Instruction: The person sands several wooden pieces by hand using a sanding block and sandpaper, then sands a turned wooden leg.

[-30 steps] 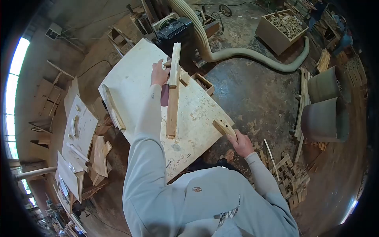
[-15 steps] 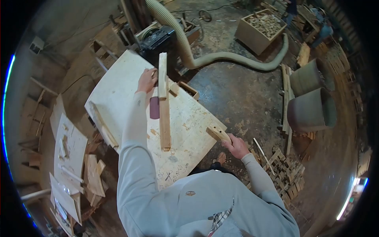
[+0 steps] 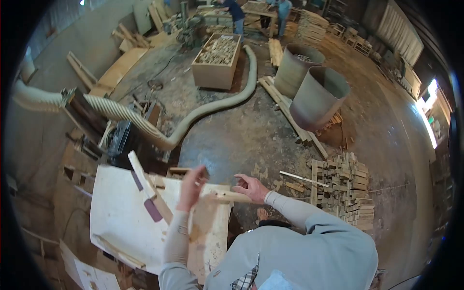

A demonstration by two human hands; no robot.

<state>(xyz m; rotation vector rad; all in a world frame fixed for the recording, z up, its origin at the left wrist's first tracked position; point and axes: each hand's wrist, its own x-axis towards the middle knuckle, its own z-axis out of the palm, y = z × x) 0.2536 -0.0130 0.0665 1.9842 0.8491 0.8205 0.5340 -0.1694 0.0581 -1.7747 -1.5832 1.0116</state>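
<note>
My left hand [image 3: 193, 186] is raised over the pale tabletop [image 3: 116, 208], holding nothing, its fingers bent and apart. Just right of it, a short wooden piece [image 3: 232, 196] with small dark holes lies across the right part of the board; its right end is in my right hand [image 3: 253, 188]. The index finger and thumb of that hand show above the piece, while the other fingers are hidden. A long wooden bar [image 3: 140, 174] rests slanting on the board at the left, beside a dark red pad [image 3: 153, 210].
Stacked wood pieces [image 3: 340, 188] stand on the floor at right, near two large drums [image 3: 319, 99]. A ribbed hose [image 3: 203, 108] curves past a black motor [image 3: 121, 140] towards a crate of offcuts [image 3: 212, 75]. Other people [image 3: 236, 14] stand far back.
The view has swung to the right. My left hand has let go of the long bar and moved towards the short piece. My right hand has brought that piece closer to my left.
</note>
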